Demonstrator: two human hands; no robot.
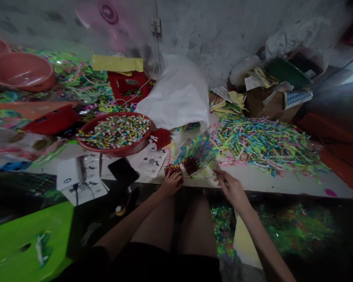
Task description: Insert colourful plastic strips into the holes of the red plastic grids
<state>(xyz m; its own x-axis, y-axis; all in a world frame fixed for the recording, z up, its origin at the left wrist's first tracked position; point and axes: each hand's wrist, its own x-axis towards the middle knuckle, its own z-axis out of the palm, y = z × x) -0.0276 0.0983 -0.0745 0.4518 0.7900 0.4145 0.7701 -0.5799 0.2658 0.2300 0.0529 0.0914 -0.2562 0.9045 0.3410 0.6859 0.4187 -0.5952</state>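
Green stool point(32, 243): at my far left, low, a small white-and-teal piece lying on its top.
Red basin point(129, 149): on the table point(285, 185), heaped with short, many-coloured pieces.
Black phone point(123, 171): flat at the table's near edge, its long axis slanting away from me to the left.
My left hand point(171, 183): fingers bent round the red block, gripping it; my thumb is hard to make out.
Red block point(170, 167): at the near edge, yellow dots along its top; my hand hides too much to tell its long axis.
Dark red block point(191, 166): just right of it, between my hands, set at a slant.
Blue-green strips point(195, 149): behind the dark block, long axes running away from me and leaning right.
My right hand point(231, 188): fingertips drawn together near the strips; I cannot tell whether they pinch anything.
Strip pile point(264, 145): beyond my right hand, strips pointing every way.
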